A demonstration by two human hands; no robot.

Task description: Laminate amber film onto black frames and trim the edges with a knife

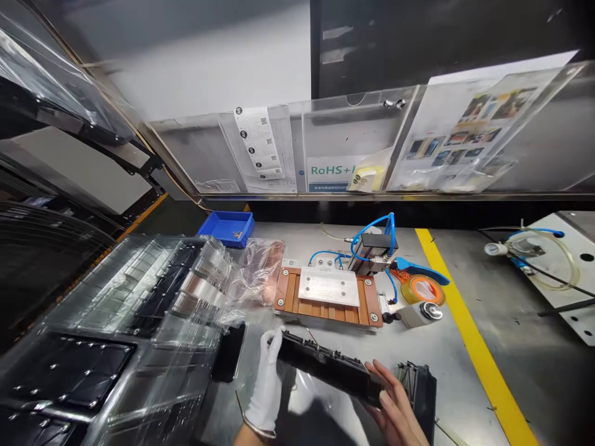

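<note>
My left hand [266,381], in a white glove, grips the left end of a long black plastic part [328,368]. My bare right hand [393,396] closes around its right end. The part is tilted, its left end farther from me, with small fittings along the upper edge. Just beyond it lies a brown fixture [292,291] with a silver metal plate [329,285] on top. A second black part [422,393] rests on the bench to the right of my right hand.
Clear plastic trays [186,310] with black parts fill the left side. A phone [229,353] lies beside them, a blue bin [227,228] behind. Orange tape [423,290], a white bottle [421,314] and a blue-handled tool [425,270] stand right of the fixture. Yellow tape [469,328] marks the bench.
</note>
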